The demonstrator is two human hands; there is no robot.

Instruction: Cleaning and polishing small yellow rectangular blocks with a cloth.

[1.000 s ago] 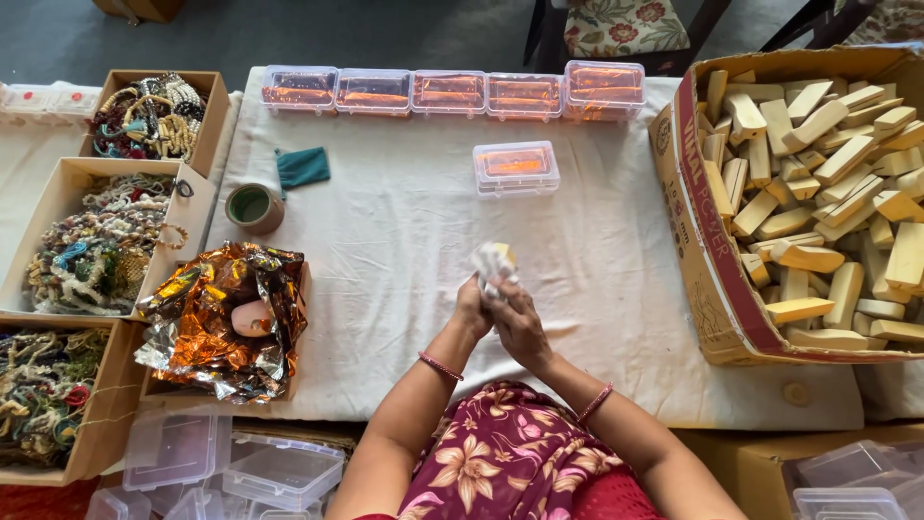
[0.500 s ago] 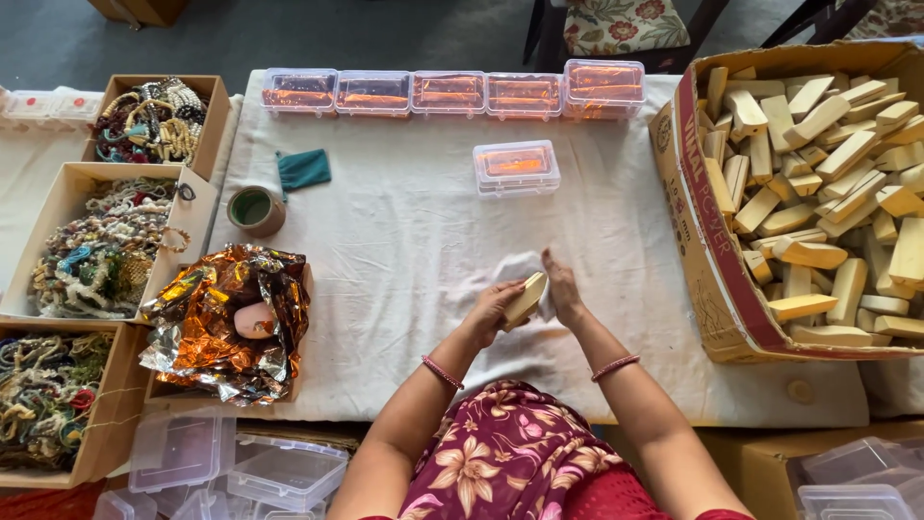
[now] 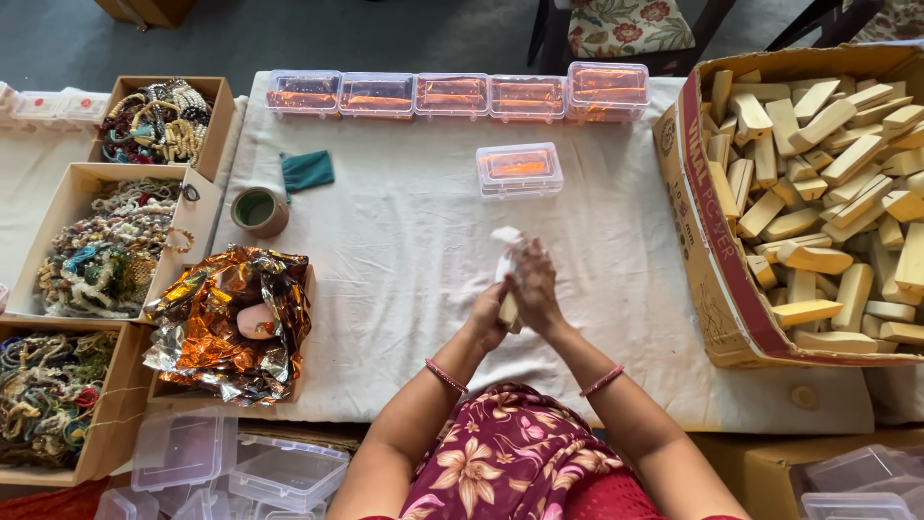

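Hands, left hand (image 3: pixel 486 323) and right hand (image 3: pixel 534 289), clasp a pale wooden block (image 3: pixel 507 310) in white tissue (image 3: pixel 504 252).

Bare cloth (image 3: pixel 404 241) around; clear box (image 3: pixel 519 169) ahead, carton (image 3: pixel 707 250) right.

Matt white cloth (image 3: pixel 414 279) – pale bare wooden blocks (image 3: pixel 818 173) – glossy crinkled foil (image 3: pixel 226 332), clear plastic boxes (image 3: pixel 520 169)

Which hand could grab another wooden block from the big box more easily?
Probably the right hand. The cardboard box of wooden blocks sits on that side. The left hand is gripping the wooden block from below, while the right rubs it with a white cloth.
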